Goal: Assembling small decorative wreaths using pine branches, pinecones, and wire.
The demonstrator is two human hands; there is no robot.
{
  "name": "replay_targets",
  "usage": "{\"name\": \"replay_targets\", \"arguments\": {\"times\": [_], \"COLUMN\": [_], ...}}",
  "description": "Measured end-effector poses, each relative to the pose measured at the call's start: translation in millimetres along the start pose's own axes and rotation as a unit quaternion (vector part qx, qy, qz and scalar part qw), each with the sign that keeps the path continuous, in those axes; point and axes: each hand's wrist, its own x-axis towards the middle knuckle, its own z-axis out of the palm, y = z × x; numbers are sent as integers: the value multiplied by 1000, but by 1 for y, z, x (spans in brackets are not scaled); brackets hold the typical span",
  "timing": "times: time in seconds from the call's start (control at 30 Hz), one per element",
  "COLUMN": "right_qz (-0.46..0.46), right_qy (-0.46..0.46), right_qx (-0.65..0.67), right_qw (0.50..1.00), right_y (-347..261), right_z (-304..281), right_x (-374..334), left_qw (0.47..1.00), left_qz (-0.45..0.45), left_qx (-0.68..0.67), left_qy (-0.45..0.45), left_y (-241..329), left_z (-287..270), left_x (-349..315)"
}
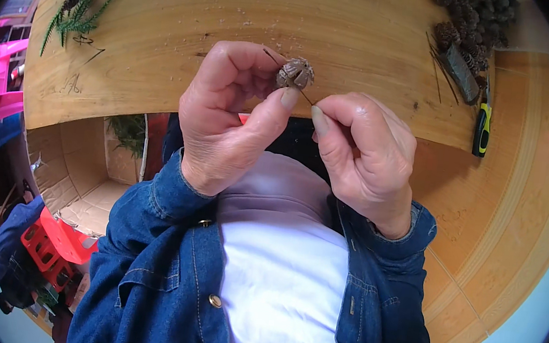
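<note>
A small brown pine cone [299, 71] is held between the thumb and fingers of my left hand [223, 115], above the near edge of the wooden table [189, 87]. Thin dark wire [306, 98] runs from the cone's underside to my right hand [372, 149], whose thumb and forefinger pinch its end. Another end of wire [272, 57] sticks out past my left forefinger. Both hands are closed, close together in front of my chest. My left fingers partly hide the cone's base.
A green sprig [79, 10] with a small cone lies far left. Piled pine cones [465, 14], loose wires [443, 72], a grey block [463, 72] and a yellow-black cutter knife [481, 131] sit right. Below left are a cardboard box [71, 172], red stool [67, 239] and another person [9, 243].
</note>
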Motion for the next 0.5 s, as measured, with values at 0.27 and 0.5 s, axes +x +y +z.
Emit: {"name": "replay_targets", "arguments": {"times": [0.27, 0.5], "right_qz": [105, 91], "right_qy": [18, 49], "right_qx": [-24, -21], "right_qw": [994, 994], "right_y": [-13, -4], "right_z": [6, 2], "right_x": [0, -7], "left_qw": [998, 997], "left_qz": [-11, 27], "left_qx": [58, 56], "left_qy": [3, -45], "left_y": [-1, -12], "left_z": [-2, 6], "left_x": [4, 9]}}
